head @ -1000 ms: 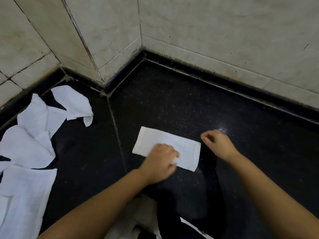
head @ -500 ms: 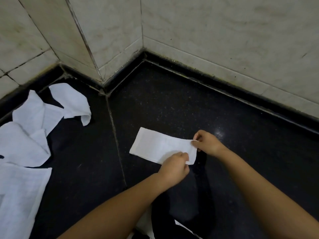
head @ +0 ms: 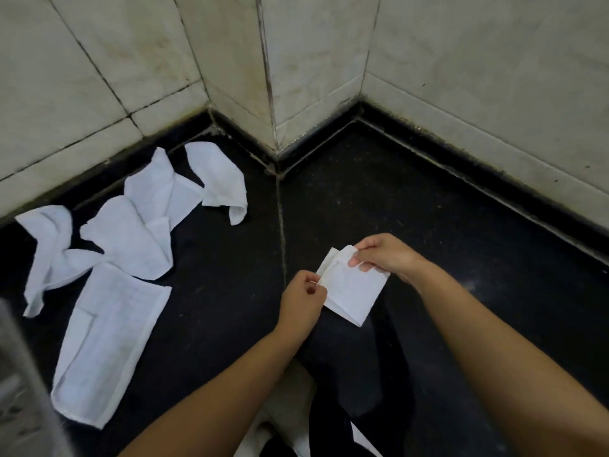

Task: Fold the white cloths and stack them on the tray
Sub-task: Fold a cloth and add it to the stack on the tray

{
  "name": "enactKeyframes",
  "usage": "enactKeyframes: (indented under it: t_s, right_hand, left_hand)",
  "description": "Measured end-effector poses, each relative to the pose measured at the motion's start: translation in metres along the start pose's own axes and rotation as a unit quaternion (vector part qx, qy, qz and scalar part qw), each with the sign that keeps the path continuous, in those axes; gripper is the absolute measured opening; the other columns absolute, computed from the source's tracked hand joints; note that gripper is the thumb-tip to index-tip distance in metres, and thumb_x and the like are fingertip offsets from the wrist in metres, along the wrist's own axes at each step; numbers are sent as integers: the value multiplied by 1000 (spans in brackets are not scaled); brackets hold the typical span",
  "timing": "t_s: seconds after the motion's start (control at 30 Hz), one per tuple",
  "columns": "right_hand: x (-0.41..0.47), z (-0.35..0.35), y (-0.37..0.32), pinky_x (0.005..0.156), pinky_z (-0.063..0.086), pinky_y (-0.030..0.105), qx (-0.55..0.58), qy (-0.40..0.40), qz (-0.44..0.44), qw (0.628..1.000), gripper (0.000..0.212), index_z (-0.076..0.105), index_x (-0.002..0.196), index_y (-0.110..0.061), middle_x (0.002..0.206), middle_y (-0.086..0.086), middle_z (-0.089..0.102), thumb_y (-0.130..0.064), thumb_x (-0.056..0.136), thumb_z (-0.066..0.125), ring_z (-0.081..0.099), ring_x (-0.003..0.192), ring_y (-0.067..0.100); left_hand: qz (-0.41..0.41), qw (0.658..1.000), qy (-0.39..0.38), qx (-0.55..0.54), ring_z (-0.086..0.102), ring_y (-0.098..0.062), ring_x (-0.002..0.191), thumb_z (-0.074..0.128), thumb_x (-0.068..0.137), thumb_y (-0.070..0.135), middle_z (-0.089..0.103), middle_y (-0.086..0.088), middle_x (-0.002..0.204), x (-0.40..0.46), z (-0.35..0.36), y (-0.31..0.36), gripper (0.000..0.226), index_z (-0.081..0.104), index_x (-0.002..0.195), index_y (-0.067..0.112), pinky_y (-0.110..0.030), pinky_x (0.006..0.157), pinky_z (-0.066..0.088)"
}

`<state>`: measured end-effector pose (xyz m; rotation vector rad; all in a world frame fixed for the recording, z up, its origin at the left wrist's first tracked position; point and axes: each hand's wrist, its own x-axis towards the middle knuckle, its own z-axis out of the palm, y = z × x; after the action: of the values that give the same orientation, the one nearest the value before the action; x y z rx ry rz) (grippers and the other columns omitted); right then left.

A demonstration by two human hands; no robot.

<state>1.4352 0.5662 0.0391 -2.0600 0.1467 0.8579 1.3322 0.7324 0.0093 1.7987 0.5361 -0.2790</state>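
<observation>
Near the floor's front middle, the left hand [head: 301,296] and right hand [head: 384,255] pinch opposite edges of a folded white cloth [head: 351,288], likely lining them up. Farther left, unfolded cloths [head: 131,232] lie toward the wall [head: 99,77]; no tray is clearly visible.

The light is dim and soft. The dark floor [head: 412,206] shows faint glare. Straight lines bend at the edges; the lower-left corner is blurred.

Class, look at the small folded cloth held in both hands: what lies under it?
Under the folded cloth, pinched by the left hand and right hand, is black floor. The patch directly beneath is covered.
</observation>
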Motion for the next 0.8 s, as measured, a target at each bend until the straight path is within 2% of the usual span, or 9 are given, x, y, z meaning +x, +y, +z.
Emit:
enactKeyframes:
  t_s: [0.07,0.13,0.23,0.33,0.53,0.6,0.67,0.73,0.8]
  right_hand:
    - [14,13,-6,68,45,24,-29,36,-5,999,13,69,95,-12,78,-3,72,-20,87,62,59,67,7]
    - [25,25,-8,68,48,24,-58,58,3,997,15,67,93,-10,73,-1,72,-21,91,57,58,63,9]
    - [33,36,-6,74,49,29,-127,72,19,989,13,63,90,-14,74,-1,69,-24,91,56,62,74,13]
    - [34,41,3,74,48,30,-169,92,15,981,12,58,89,-19,76,-2,68,-30,91,56,62,78,13]
    - [3,9,27,66,49,29,-35,246,-9,969,10,59,88,-18,78,3,65,-26,92,56,62,73,16]
    - [-15,0,42,57,48,26,-21,226,46,973,18,61,83,-13,77,5,67,-27,93,54,61,64,16]
    - [-30,3,55,53,51,25,20,175,111,978,24,62,84,-8,77,7,67,-28,94,53,60,57,15]
    - [-41,14,64,60,57,31,65,147,140,977,27,61,83,-7,79,8,67,-30,94,54,63,62,19]
    - [-46,28,67,70,60,38,81,159,136,975,27,61,85,-6,82,12,68,-32,92,56,68,73,25]
  left_hand:
    - [6,999,14,47,55,-13,73,54,87,11,62,-4,86,6,-6,-3,8,57,94,14,-27,68,46]
    - [14,992,27,124,56,-14,76,54,88,17,60,-3,88,13,-8,-5,6,56,93,18,-31,71,49]
    - [45,964,33,259,54,-17,93,52,88,20,59,-2,97,19,-6,-7,7,55,95,19,-37,83,49]
    - [76,942,51,324,50,-18,101,50,89,21,54,-2,104,22,-5,-6,12,58,97,16,-35,87,45]
    - [86,936,39,339,49,-19,109,47,94,35,54,-3,115,35,-4,1,29,54,113,15,-35,93,38]
    - [89,931,12,353,49,-21,112,44,95,44,53,-6,120,42,6,11,41,49,120,12,-38,95,41]
    - [85,902,-13,422,48,-25,117,41,94,50,50,-10,126,50,18,18,52,44,127,9,-40,96,43]
    - [69,866,-22,494,48,-27,119,44,94,48,49,-12,130,57,26,24,54,40,130,7,-41,97,40]
    - [33,861,-27,507,49,-28,120,49,94,40,50,-12,130,63,29,27,49,40,130,7,-41,98,39]
